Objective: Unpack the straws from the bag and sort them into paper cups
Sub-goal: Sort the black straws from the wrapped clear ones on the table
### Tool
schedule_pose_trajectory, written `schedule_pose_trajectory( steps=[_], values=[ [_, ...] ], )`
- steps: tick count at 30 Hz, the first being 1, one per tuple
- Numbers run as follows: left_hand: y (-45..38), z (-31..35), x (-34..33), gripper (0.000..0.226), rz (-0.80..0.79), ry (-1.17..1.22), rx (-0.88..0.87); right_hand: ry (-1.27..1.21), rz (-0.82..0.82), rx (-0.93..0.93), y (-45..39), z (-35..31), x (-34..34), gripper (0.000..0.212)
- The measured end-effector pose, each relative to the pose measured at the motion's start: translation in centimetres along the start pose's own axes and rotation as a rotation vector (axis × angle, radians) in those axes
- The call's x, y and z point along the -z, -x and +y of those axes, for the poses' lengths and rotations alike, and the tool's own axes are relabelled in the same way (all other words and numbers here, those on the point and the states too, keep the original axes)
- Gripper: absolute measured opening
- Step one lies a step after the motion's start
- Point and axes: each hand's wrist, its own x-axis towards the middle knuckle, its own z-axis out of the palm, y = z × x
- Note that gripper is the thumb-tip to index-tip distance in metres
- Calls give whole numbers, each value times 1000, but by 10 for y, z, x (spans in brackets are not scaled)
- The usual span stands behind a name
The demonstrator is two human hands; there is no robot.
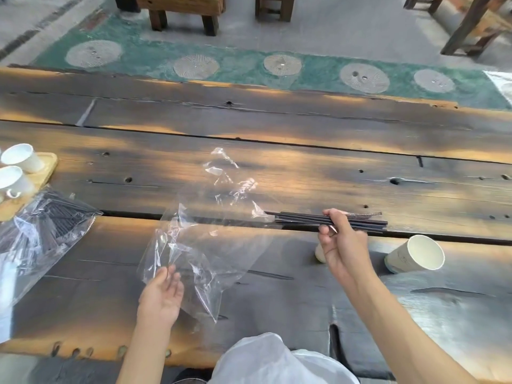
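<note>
My right hand (342,245) grips a bundle of black straws (304,219) held level above the table, their ends sticking out on both sides of the fist. A crumpled clear plastic bag (202,245) hangs in front of me. My left hand (162,292) sits under its lower corner, palm up and fingers apart, touching the film. A white paper cup (415,254) stands tilted on the table to the right. A second paper cup (320,253) is mostly hidden behind my right hand.
A second clear bag full of black straws (47,228) lies at the left. Behind it a wooden tray (44,170) carries white cups (22,157). The dark plank table (277,162) has a long gap across it. Wooden benches stand on the floor beyond.
</note>
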Motion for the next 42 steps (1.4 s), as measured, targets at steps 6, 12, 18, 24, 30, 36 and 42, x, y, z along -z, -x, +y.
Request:
schedule_pose_trajectory(
  steps=[6, 12, 18, 24, 30, 36, 42],
  values=[
    [-6, -24, 15, 35, 164, 81, 74, 52, -8, -57, -5, 8, 6, 6],
    [-9, -38, 15, 40, 241, 125, 30, 300, -34, 38, -20, 25, 18, 4],
    [0, -76, 11, 52, 494, -169, 106, 864, -145, -144, -45, 68, 32, 14],
    [22, -115, 8, 20, 216, -644, 287, 1217, -218, -323, -76, 112, 43, 12],
    [14, -124, -56, 21, -226, -1024, 178, 1388, -216, -364, -98, 140, 41, 15],
    [-13, -132, -100, 22, -207, -1093, 69, 1479, -180, -301, -110, 154, 42, 27],
    [-22, -145, -112, 13, -287, -1315, -57, 1433, -154, -262, -117, 158, 49, 28]
  ],
)
